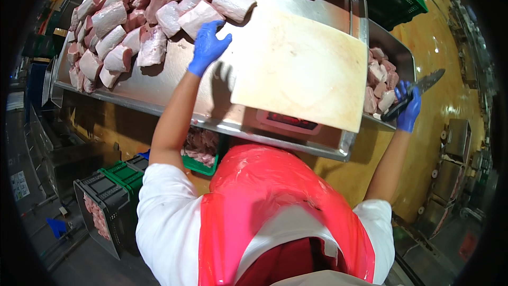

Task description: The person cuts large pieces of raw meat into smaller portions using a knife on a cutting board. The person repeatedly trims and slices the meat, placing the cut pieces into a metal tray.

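Meat [200, 19] is seen at the open left hand's [209, 47] fingertips; a knife [429, 80] is gripped by the right hand [409, 110].
Bare board [304, 69] is spread between; the table [180, 86] is bounded by a raised near edge.

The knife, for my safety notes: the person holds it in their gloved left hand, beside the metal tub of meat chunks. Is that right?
No: the head view shows the knife in the gloved right hand, not the left hand. It is indeed beside the metal tub of meat chunks.
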`<state>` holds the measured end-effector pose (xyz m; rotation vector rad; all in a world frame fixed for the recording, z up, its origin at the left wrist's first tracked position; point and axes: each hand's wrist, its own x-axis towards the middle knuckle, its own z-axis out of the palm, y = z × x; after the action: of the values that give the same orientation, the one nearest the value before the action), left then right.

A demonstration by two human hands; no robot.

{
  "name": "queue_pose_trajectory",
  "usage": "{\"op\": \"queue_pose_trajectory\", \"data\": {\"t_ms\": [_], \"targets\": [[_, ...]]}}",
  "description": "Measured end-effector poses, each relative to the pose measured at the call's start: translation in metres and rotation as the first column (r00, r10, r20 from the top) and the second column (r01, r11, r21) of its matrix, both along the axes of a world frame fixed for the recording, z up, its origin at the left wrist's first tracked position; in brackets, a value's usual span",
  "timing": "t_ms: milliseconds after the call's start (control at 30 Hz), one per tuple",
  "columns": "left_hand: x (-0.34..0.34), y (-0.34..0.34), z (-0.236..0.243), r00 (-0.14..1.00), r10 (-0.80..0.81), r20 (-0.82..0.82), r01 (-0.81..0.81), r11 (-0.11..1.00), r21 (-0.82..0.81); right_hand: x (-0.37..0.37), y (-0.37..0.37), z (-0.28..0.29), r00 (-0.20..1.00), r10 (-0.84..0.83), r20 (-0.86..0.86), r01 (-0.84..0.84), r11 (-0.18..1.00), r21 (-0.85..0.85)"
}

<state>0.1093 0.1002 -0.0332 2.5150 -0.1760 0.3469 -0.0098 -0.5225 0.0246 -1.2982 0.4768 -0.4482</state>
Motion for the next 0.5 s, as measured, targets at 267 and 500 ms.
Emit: {"op": "queue_pose_trajectory", "data": {"t_ms": [267,500], "targets": [[0.155,0.088,-0.076,0.984,0.151,-0.091,-0.111,0.932,0.346,-0.087,0.192,0.028,0.954,0.193,-0.231,-0.205,0.978,-0.032],[0.117,0.142,-0.097,0.903,-0.337,-0.267,-0.295,-0.036,-0.955,-0.092,0.265,0.031,0.836,0.515,-0.189,-0.473,0.851,0.228]]}}
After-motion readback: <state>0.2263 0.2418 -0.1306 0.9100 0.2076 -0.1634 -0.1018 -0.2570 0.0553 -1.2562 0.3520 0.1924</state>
